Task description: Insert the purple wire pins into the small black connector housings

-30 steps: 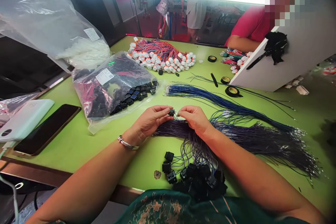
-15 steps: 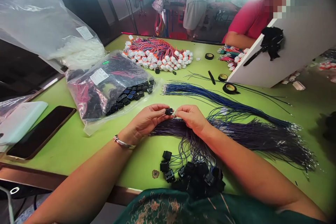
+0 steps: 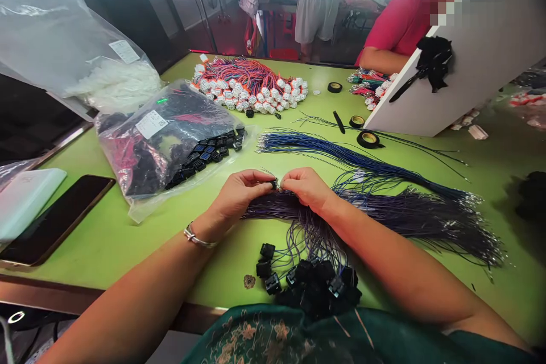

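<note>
My left hand [image 3: 241, 193] pinches a small black connector [image 3: 273, 183] over the green table [image 3: 106, 239]. My right hand [image 3: 307, 189] is closed on a thin wire end pressed against that connector. Under both hands lies a bundle of dark purple wires [image 3: 409, 222]. A bundle of blue wires [image 3: 341, 154] lies just beyond. Near the table's front edge sits a heap of black connectors with wires attached [image 3: 313, 287].
A clear bag of black connectors [image 3: 170, 136] lies at left, with a bigger plastic bag [image 3: 85, 62] behind it. A dark phone [image 3: 51, 222] and white device [image 3: 23, 199] lie far left. White-connector harnesses [image 3: 249, 85], tape rolls [image 3: 367, 139], a white board [image 3: 460, 79]; a person in red [image 3: 396, 28] sits opposite.
The view has shifted slightly, so everything sits a little lower left. My hands have stayed together on the connector, fingers closing tighter around it.
</note>
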Demonstrator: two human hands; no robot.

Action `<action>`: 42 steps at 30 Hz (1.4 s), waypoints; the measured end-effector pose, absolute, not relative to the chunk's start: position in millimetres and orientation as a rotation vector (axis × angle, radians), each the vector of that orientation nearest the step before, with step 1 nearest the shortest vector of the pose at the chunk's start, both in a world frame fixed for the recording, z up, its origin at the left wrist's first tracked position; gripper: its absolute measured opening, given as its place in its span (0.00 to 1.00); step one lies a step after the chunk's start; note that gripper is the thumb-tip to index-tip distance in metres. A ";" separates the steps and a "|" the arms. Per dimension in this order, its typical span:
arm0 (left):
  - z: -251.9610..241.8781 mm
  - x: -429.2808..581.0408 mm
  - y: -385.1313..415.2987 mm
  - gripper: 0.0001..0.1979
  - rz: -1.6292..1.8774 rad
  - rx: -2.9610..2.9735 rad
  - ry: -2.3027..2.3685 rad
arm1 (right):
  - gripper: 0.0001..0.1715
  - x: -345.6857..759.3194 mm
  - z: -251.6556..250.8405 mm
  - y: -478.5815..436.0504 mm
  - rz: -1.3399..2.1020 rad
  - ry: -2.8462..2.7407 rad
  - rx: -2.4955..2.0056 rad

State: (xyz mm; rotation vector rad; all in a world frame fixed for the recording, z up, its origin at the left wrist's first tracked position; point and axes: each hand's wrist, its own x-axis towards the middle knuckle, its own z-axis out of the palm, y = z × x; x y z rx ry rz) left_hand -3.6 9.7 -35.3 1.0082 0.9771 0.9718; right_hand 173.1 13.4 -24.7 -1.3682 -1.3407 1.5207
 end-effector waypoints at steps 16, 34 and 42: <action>-34.7 5.8 7.9 0.04 1.128 1.229 0.984 | 0.04 177.3 -17.4 18.7 1.816 -1.211 -1.385; -39.3 3.0 13.6 0.10 1.132 0.894 0.941 | 0.06 173.2 -33.5 13.9 0.920 -1.634 -1.385; -41.2 4.1 10.6 0.05 1.132 1.082 0.999 | 0.11 173.4 -30.7 12.6 1.312 -1.472 -1.397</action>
